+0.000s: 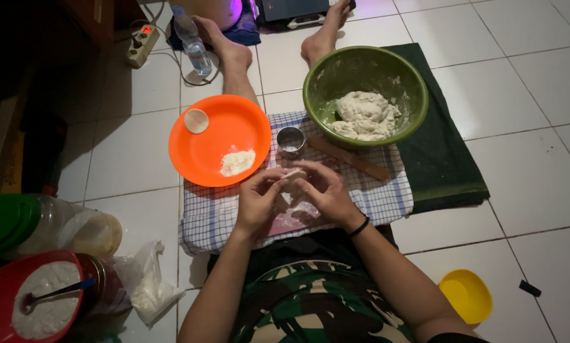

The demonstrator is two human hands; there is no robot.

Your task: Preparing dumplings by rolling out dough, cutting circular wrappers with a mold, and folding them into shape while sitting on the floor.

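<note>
While both hands meet over the checked cloth [361, 194], the left hand [259, 202] and the right hand [326, 190] pinch a small piece of dough [292, 173] between their fingertips, the grip of each pressed together on it from either side, so the step in hand looks like shaping or folding one portion. That piece sits just above the cloth, near the metal ring cutter [290, 141] and the wooden rolling pin [348, 157], which lies on the cloth close to the green bowl [412, 82] holding the main lump of dough [366, 115]. Left of the hands, the orange plate [202, 152] carries a small heap of flour [237, 162] and one pale round disc [196, 121]. By my judgement, the move to follow calls for steady, even pressure along the edge of the piece, with the fingers kept lightly floured so nothing sticks. How thick the piece is cannot be told.
</note>
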